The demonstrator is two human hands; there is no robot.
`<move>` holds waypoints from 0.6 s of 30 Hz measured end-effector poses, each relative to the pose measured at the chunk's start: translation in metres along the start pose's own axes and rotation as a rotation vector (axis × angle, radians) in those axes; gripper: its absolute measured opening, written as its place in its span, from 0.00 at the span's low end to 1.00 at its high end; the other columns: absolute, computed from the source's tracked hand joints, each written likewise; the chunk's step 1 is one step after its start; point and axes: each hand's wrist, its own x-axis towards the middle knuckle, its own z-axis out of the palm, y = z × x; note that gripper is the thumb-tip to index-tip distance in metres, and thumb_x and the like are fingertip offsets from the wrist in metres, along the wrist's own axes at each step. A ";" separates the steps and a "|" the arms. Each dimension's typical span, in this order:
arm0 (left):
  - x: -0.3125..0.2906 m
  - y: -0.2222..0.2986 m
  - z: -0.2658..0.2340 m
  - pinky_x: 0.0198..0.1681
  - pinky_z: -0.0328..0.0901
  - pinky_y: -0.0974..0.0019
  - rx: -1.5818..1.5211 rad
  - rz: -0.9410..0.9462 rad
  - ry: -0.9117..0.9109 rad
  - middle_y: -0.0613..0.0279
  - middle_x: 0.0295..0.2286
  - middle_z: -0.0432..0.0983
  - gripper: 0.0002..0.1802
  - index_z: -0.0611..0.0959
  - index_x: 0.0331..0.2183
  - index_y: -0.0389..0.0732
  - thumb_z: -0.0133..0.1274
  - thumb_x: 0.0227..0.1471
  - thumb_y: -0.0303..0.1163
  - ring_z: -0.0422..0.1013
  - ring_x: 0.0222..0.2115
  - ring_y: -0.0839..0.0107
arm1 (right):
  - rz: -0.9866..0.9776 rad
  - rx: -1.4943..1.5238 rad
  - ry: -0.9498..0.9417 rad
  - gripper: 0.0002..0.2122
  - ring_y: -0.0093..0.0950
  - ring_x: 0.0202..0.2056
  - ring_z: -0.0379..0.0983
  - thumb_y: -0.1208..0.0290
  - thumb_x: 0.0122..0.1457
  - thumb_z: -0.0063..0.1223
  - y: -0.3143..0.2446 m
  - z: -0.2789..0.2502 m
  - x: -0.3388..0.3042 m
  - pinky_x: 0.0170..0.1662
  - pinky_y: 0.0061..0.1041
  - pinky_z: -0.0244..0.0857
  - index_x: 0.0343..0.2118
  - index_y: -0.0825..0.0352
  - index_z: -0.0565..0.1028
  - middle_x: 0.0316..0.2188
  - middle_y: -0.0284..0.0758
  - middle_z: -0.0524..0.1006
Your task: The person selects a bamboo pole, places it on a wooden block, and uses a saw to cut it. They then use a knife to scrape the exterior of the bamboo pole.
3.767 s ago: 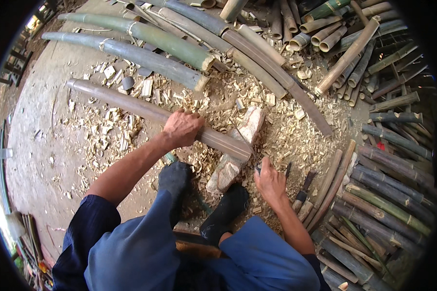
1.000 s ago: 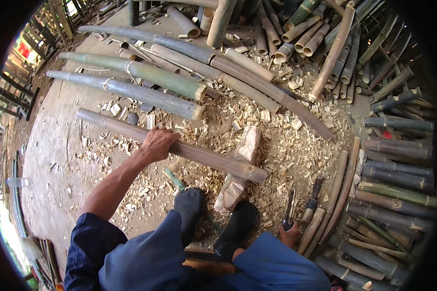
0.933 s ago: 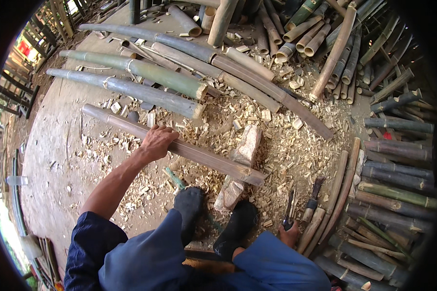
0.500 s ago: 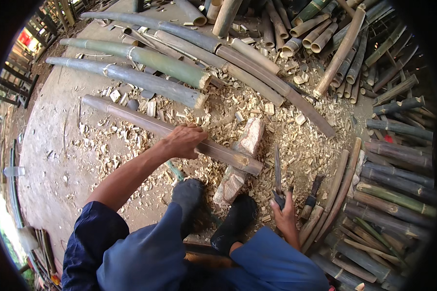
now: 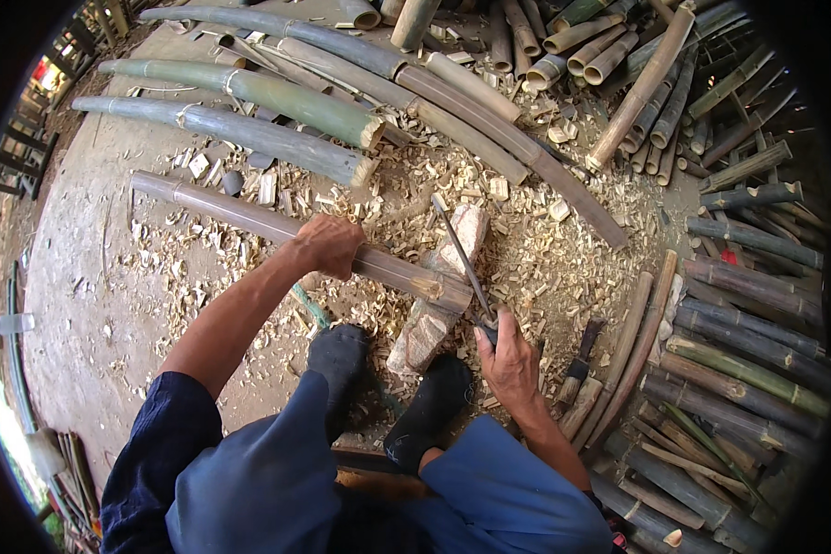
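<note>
My left hand [image 5: 330, 246] is wrapped over a brownish bamboo pole [image 5: 226, 214], which slants from the upper left down to the middle. Its right end rests across a pale, rough stone block [image 5: 423, 339], and a lighter scraped patch shows near that end. In my right hand [image 5: 513, 369] is the dark handle of a long, narrow-bladed knife [image 5: 463, 252]. The blade points up and away, just past the pole's right end; whether it touches the bamboo I cannot tell. My socked feet stand close to the near side of the stone.
Pale wood chips [image 5: 222, 258] litter the ground. Long bamboo poles [image 5: 277, 106] lie beyond my left hand. Stacked bamboo [image 5: 757, 282] fills the right side, and cut lengths [image 5: 609, 55] stand at the far right. Another dark-handled tool [image 5: 578, 365] lies right of my right hand.
My right hand has come up and left with the knife, from beside my knee to the pole's right end. My left hand keeps its grip on the pole; the whole view has shifted slightly.
</note>
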 end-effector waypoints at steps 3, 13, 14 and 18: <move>0.003 0.002 0.000 0.24 0.70 0.64 0.029 0.006 0.013 0.64 0.23 0.81 0.14 0.88 0.31 0.46 0.67 0.35 0.33 0.75 0.22 0.69 | 0.114 -0.048 -0.160 0.15 0.52 0.29 0.80 0.67 0.65 0.56 0.009 0.006 0.002 0.29 0.44 0.77 0.47 0.70 0.66 0.33 0.53 0.78; 0.001 0.001 0.002 0.20 0.66 0.65 -0.012 0.013 0.037 0.68 0.20 0.79 0.14 0.88 0.31 0.47 0.67 0.35 0.33 0.72 0.19 0.72 | 0.001 0.041 -0.086 0.12 0.50 0.27 0.80 0.69 0.65 0.56 0.000 -0.002 0.007 0.25 0.45 0.74 0.43 0.71 0.67 0.30 0.53 0.77; 0.003 0.003 0.001 0.20 0.66 0.65 -0.002 0.028 0.041 0.68 0.20 0.79 0.14 0.88 0.31 0.47 0.67 0.35 0.33 0.71 0.19 0.72 | 0.127 -0.207 -0.260 0.13 0.51 0.26 0.79 0.67 0.67 0.54 0.008 0.008 0.016 0.24 0.46 0.74 0.43 0.70 0.65 0.28 0.53 0.77; -0.001 -0.004 0.015 0.22 0.66 0.64 -0.010 0.003 0.047 0.68 0.21 0.78 0.13 0.88 0.31 0.48 0.67 0.35 0.34 0.71 0.19 0.72 | 0.107 -0.187 -0.298 0.13 0.51 0.27 0.80 0.66 0.67 0.53 -0.016 -0.014 0.026 0.25 0.47 0.74 0.42 0.70 0.64 0.29 0.54 0.77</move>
